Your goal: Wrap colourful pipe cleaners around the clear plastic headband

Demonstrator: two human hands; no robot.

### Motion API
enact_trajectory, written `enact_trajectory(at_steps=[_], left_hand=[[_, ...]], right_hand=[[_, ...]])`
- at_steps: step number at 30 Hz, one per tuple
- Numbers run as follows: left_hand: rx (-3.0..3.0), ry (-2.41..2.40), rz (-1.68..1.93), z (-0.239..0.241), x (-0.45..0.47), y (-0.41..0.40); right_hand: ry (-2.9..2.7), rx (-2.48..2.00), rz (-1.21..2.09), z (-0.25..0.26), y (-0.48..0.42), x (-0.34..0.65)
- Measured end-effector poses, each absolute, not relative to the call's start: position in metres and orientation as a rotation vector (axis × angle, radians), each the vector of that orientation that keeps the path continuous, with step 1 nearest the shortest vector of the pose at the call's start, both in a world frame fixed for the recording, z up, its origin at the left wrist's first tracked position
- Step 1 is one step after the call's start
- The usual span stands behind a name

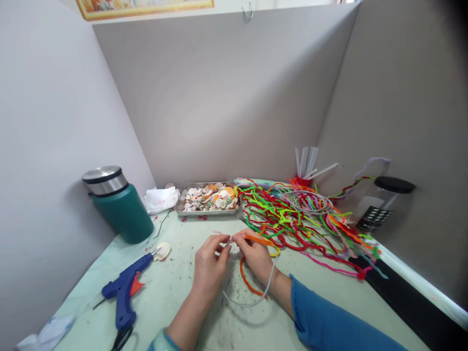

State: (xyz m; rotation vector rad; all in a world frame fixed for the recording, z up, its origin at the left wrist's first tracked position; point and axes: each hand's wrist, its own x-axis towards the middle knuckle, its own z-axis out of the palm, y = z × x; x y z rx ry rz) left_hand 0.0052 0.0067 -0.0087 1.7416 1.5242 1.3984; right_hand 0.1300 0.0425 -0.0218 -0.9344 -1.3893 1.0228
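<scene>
Close together at the middle of the table, both my hands have their fingertips pinched around a thin pale grey ring (250, 306), which looks like wire or cord. My left hand (209, 263) is closed on its far side, thumb against fingers. Beside it, my right hand (259, 257) is also closed, pinching at a pink bit at the fingertips. An orange pipe cleaner (245, 279) curls below the right palm, and another orange stretch lies over its fingers. A yellow pipe cleaner (276, 250) bends around the right wrist side. Fingers hide the exact grip points.
A blue glue gun (126, 287) lies at left, its nozzle by a shell (164, 251). Behind it stands a green bottle (122, 209). A metal tray (208, 213) holds shells and buttons. Tangled pipe cleaners (288, 214) and a clear jar (376, 209) are at right.
</scene>
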Motion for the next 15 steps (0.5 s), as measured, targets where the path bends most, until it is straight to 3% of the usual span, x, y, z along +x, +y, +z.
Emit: enact_trajectory(at_steps=[15], left_hand=[[1.883, 1.609, 1.373, -0.0095, 0.0039, 0.007]], right_hand=[[-1.405, -0.954, 1.017, -0.0215, 0.0418, 0.1303]])
